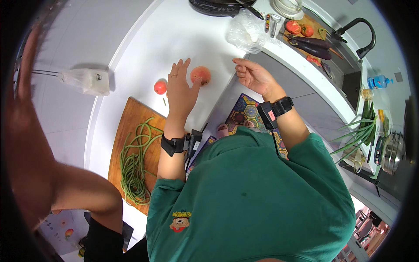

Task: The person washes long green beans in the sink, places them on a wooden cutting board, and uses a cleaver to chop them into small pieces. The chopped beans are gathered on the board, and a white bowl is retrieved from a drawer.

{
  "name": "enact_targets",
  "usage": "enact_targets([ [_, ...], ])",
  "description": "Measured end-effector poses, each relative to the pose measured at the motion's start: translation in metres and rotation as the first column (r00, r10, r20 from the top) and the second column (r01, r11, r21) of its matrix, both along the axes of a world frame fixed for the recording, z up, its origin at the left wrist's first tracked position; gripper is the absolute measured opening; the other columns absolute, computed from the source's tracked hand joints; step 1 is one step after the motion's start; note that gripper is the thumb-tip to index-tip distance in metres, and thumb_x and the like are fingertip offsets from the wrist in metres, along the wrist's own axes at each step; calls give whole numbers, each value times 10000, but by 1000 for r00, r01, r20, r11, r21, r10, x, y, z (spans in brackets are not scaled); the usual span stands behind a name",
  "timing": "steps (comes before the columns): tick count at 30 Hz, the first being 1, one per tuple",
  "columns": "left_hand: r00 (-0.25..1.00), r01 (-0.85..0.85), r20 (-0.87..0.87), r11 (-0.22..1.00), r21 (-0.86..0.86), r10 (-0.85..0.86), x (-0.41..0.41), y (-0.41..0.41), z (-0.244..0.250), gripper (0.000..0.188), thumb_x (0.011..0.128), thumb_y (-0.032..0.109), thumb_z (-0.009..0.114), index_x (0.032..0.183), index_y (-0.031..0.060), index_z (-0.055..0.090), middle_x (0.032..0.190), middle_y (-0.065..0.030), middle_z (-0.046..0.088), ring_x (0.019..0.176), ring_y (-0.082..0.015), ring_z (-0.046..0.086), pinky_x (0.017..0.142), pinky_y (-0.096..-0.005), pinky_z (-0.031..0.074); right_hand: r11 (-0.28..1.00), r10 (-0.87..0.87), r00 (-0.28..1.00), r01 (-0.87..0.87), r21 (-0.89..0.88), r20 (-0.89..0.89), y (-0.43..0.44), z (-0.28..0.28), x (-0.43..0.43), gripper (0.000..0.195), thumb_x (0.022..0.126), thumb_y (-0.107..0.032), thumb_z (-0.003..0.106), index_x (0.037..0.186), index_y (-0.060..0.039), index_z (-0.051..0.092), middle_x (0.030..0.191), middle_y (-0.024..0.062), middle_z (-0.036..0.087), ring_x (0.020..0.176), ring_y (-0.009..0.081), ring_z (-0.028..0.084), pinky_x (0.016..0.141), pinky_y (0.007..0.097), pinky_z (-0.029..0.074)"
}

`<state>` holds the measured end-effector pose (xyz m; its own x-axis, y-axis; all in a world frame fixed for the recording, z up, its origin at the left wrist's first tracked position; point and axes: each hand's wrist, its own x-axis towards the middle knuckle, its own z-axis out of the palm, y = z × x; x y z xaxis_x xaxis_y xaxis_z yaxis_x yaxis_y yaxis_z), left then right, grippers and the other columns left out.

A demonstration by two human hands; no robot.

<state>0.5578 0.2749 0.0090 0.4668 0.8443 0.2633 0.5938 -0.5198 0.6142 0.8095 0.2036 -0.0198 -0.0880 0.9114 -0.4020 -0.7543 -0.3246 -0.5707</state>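
Observation:
My left hand (180, 88) is spread palm-down above the white countertop. Its thumb overlaps a large round reddish-orange fruit (202, 72) in the view; whether it touches cannot be told. On the other side of that hand lies a smaller red tomato (159, 87), and a bit of something orange is mostly hidden behind the hand. A short green bean piece (164, 102) rests nearby. Past the counter's edge, over the floor, my right hand (254, 78) hovers palm up, fingers loosely curled, with nothing visible in it.
Long green beans (136, 170) lie heaped on a wooden cutting board (114, 173). Another person's bare arm (88, 188) fills the left side. A clear plastic bag (245, 31) and a black pan (212, 6) stand farther back. Eggplants (311, 49) lie by the sink faucet (363, 24).

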Motion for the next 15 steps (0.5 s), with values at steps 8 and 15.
enact_targets([
  [8,998,55,11,998,16,-55,48,-11,7,619,847,173,710,1417,76,489,1450,-252,472,1379,-461,383,1136,-553,300,996,-81,996,83,-43,40,-18,13,35,131,969,-168,628,1042,-60,645,722,-67,542,619,42,497,535,187,386],
  [15,994,105,-34,991,77,-103,81,-19,6,665,844,162,726,1443,75,452,1457,-255,461,1377,-456,387,1134,-532,314,996,-94,995,94,-3,19,-41,16,60,129,969,-186,628,1044,-83,647,728,-73,535,639,41,504,530,186,389],
])
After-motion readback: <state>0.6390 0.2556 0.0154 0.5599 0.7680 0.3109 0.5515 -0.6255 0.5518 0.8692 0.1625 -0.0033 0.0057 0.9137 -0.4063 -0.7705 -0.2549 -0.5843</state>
